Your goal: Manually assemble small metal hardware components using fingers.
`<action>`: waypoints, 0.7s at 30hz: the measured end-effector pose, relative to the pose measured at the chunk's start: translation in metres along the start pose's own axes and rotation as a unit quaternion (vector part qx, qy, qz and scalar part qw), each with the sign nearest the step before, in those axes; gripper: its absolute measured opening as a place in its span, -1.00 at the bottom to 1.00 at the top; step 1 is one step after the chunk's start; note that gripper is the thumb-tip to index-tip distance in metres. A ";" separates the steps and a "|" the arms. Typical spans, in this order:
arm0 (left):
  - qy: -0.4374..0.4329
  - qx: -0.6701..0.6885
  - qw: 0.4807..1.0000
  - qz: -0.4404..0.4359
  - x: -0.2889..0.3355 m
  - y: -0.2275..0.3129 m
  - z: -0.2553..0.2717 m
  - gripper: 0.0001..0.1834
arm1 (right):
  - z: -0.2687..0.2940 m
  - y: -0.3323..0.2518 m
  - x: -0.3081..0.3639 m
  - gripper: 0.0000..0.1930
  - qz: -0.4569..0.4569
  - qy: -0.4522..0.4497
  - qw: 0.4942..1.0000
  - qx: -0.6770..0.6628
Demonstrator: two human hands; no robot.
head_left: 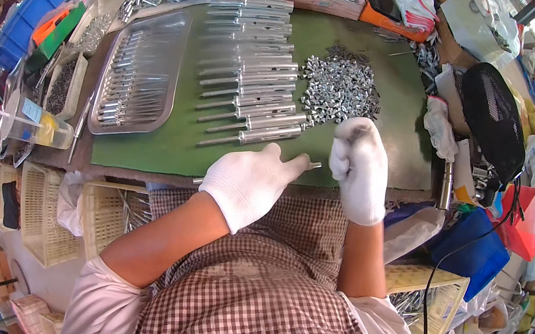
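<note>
My left hand (248, 181), in a white knit glove, is closed around a slim metal rod (313, 165). One end of the rod sticks out past the fingertips toward my right hand, and a bit of the other end shows at the left of the palm. My right hand (360, 170), gloved too, is curled up just right of the rod's tip; whatever its fingers pinch is hidden. Beyond the hands, a row of metal rods with thicker sleeves (250, 101) lies on the green mat (144, 161). To the right of that row is a heap of small silvery metal pieces (338, 89).
A steel tray (169, 93) of finished-looking rods lies at the left. Along the back are a box of small metal parts (320, 2) and an orange box (392, 28). A black mesh object (492, 121) stands at the right. Plastic baskets (104, 219) sit below the table edge.
</note>
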State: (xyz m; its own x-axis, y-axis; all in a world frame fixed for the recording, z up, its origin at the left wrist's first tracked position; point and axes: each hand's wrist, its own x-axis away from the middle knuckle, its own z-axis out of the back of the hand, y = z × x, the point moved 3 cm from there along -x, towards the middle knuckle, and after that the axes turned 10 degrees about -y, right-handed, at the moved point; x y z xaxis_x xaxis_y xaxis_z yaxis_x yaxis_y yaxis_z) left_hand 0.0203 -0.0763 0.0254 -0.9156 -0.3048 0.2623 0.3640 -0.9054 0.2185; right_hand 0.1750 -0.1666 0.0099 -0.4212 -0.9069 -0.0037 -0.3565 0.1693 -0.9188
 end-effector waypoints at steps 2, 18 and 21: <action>-0.010 0.000 1.000 0.000 -0.001 0.001 -0.001 -0.58 | -0.012 0.011 -0.008 -0.56 0.081 -0.002 0.977 -0.197; 0.005 -0.064 0.998 -0.027 -0.010 0.016 0.010 -0.85 | -0.015 0.033 -0.003 -0.48 0.211 -0.053 0.971 -0.104; 0.028 -0.087 0.995 -0.036 -0.021 0.022 0.006 -0.87 | -0.007 0.031 -0.004 -0.45 0.175 0.004 0.979 -0.107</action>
State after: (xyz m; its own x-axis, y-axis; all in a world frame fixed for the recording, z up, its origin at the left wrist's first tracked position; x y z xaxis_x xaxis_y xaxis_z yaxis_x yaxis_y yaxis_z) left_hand 0.0483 -0.0884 0.0303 -0.9483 -0.2480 0.1981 0.2656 -0.9617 0.0678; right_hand 0.1594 -0.1547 -0.0157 -0.5552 -0.7756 -0.3002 -0.3551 0.5475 -0.7577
